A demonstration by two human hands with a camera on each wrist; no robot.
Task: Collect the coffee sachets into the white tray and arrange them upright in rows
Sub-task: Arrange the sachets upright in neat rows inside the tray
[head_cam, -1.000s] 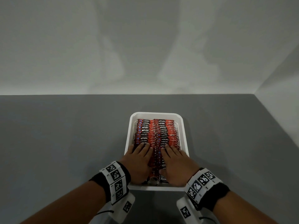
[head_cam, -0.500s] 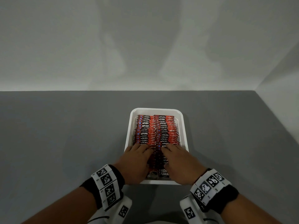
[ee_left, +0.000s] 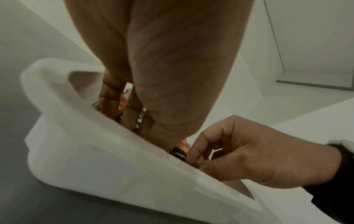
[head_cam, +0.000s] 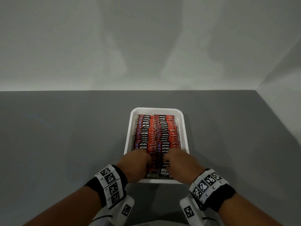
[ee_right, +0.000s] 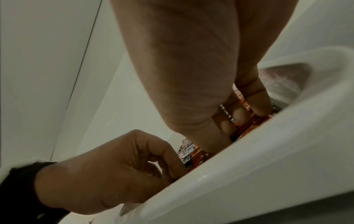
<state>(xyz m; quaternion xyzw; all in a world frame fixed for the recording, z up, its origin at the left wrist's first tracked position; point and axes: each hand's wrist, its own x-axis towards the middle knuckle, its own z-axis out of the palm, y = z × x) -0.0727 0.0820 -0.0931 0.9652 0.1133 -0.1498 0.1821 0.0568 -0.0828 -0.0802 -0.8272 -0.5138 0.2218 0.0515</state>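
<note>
change: both hands' fingers, flat a second ago, are now curling into sachets (head_cam: 156, 136) at tray (head_cam: 128, 137) near end | left hand (head_cam: 135, 165), right hand (head_cam: 179, 165) pinching them | meaning: straightening last sachets; rows nearly finishing

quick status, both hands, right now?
Left hand: fingers curled into the red-and-black coffee sachets at the near end of the white plastic tray.
Right hand: same, curled into the sachets.
</note>
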